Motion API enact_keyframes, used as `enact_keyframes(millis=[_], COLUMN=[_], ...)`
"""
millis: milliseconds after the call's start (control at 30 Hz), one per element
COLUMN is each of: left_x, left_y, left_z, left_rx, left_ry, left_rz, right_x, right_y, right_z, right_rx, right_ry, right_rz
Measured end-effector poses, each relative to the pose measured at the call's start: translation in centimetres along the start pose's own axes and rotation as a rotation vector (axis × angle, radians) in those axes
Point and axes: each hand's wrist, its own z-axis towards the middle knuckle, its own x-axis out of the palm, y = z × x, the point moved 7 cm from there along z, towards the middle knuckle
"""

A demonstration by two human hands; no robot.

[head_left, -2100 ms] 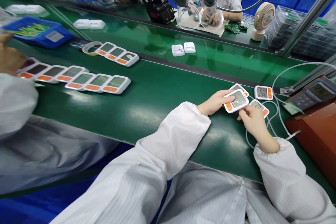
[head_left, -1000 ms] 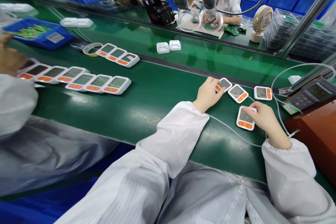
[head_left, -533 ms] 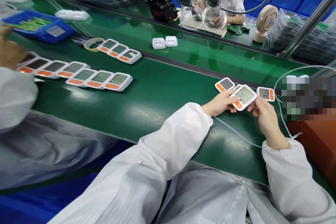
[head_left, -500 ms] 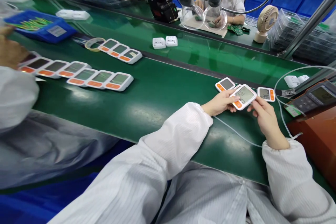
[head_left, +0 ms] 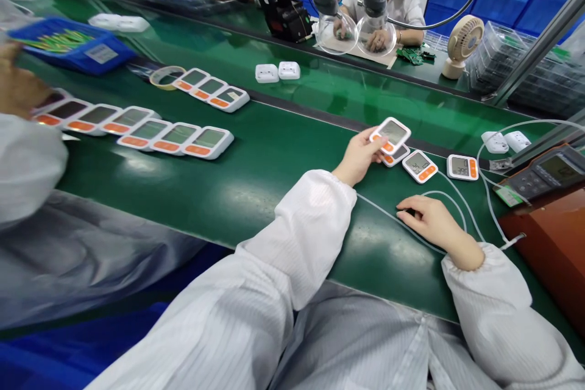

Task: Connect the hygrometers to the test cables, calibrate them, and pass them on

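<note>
Your left hand (head_left: 359, 157) pinches white-orange thermometer (head_left: 390, 134) above belt's (head_left: 274, 164) far edge, long axis slanting far-right, screen up. Your right hand (head_left: 427, 219) loosely curled, empty, resting on belt over white cable (head_left: 379, 210). Blue bin (head_left: 68, 49) holds green parts.

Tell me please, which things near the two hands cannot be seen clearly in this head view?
- Second white-orange meter: mostly hidden under the meter that the left hand lifts.
- Digits on the lying meter: too small to read surely.
- Palm side of the right hand: it faces down on the green belt; whether it presses the white cable cannot be told.
- Grey tester: cut by the right edge.
</note>
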Motion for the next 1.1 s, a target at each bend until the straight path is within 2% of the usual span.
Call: enact_keyframes(millis=[100,167,267,333,400,467,533,600,700,767,833,933,1100], left_x=[-3.7,-5.3,-6.1,-6.3,-6.3,-6.2,-5.6,-3.9,0.5,3.3,5.1,6.1,6.0], left_y=[-0.3,-0.3,0.0,0.2,0.1,-0.7,-1.6,-2.2,-1.4,-0.3,0.7,1.6,2.1], left_z=[1.4,2.0,2.4,2.5,2.5,2.3,1.8,1.1,-0.6,-2.1,-3.3,-4.3,-4.5], left_rx=[0.047,0.063,0.051,0.03,0.041,0.097,0.19,0.292,0.386,0.379,0.33,0.248,0.197], left_ry=[-0.221,-0.301,-0.307,-0.281,-0.249,-0.253,-0.293,-0.258,0.025,0.202,0.293,0.326,0.307], left_rz=[0.135,0.237,0.387,0.501,0.677,0.902,1.079,1.125,1.021,0.939,0.867,0.764,0.641], right_x=[-0.3,-0.7,-2.2,-3.2,-3.7,-3.7,-3.5,-3.2,-2.8,-2.6,-2.6,-2.6,-1.5], right_y=[0.2,-0.1,-0.9,-1.8,-3.1,-4.6,-6.0,-6.8,-7.1,-6.9,-6.5,-5.9,-5.4], right_z=[0.0,0.0,-0.2,-0.5,-0.7,-0.7,-0.7,-0.6,-0.4,-0.3,-0.2,0.0,0.3], right_rx=[-0.021,-0.008,0.04,0.123,0.239,0.356,0.443,0.484,0.493,0.493,0.479,0.465,0.506], right_ry=[-0.084,-0.155,-0.363,-0.493,-0.553,-0.55,-0.525,-0.498,-0.477,-0.476,-0.47,-0.433,-0.329], right_rz=[-0.007,-0.018,-0.053,-0.07,-0.049,0.024,0.124,0.221,0.354,0.446,0.529,0.613,0.755])
